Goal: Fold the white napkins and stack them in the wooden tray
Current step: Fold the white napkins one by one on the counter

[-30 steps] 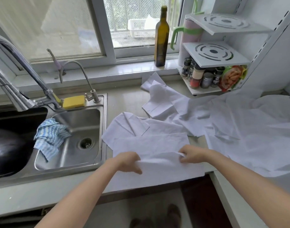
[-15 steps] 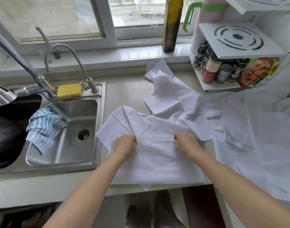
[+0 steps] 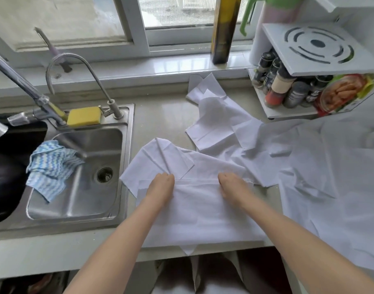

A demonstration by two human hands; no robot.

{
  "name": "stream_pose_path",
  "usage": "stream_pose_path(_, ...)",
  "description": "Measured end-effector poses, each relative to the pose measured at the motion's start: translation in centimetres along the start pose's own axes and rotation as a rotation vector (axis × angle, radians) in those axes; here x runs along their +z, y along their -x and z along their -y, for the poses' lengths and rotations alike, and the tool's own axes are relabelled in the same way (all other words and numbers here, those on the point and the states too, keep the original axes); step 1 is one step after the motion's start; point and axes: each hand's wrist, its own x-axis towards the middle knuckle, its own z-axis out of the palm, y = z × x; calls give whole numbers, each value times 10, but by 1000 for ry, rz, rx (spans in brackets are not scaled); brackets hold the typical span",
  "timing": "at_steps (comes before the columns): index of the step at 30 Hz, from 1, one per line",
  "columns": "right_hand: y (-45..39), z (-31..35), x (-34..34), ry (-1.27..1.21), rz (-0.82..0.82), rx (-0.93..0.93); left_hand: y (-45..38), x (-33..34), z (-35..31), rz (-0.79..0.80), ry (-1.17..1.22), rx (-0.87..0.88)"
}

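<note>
Both hands stay at the folded edge: left hand (image 3: 160, 187) and right hand (image 3: 232, 187) on the thin creased napkin (image 3: 201, 215); fingers curled under, grip unclear.

White napkin (image 3: 198, 213), blue-striped cloth (image 3: 51, 166)

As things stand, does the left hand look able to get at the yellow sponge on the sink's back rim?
Probably yes. The left hand rests on the napkin just right of the sink; nothing stands between it and the sponge except the open basin, though the faucets flank it closely.
</note>
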Motion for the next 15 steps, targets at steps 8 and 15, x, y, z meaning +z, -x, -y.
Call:
stream_pose_path(8, 0, 10, 8, 85, -115, 162, -11, 3, 0, -56, -53, -16)
stream_pose_path(15, -2, 21, 13, 91, -168, 220, -12, 5, -3, -60, -117, -13)
